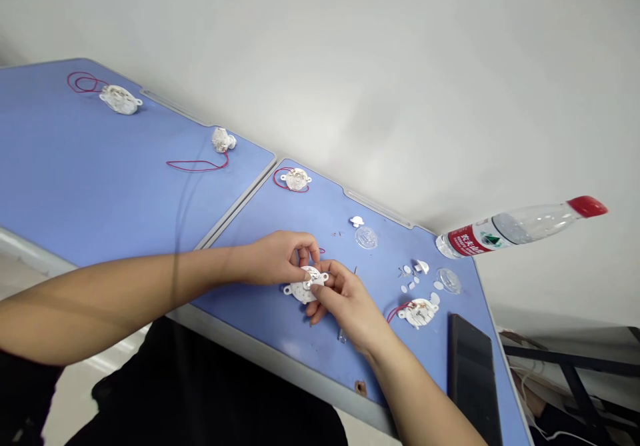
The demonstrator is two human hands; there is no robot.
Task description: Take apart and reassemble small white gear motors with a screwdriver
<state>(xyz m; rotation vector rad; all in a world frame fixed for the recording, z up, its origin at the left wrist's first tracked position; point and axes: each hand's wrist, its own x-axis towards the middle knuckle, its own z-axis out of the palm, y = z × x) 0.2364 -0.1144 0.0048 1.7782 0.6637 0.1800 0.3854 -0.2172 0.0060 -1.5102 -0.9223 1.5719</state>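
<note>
Both hands meet at a round white plastic disc (303,290) with small ear-like tabs, held just above the blue table near its front edge. My left hand (283,257) has its thumb and fingers closed on the disc's upper side. My right hand (343,299) grips it from the right, thumb on top and fingers partly hidden beneath. A bit of red wire (321,251) shows just behind the hands. Close to my right wrist lies a similar white disc (419,313) with red wire, its inner parts exposed.
Along the wall side of the blue table (250,233) lie more white wired pieces (296,179), clear round covers (367,237) and small white bits (407,270). A water bottle (475,238) stands at the right rear. A black phone (473,373) lies at the right edge.
</note>
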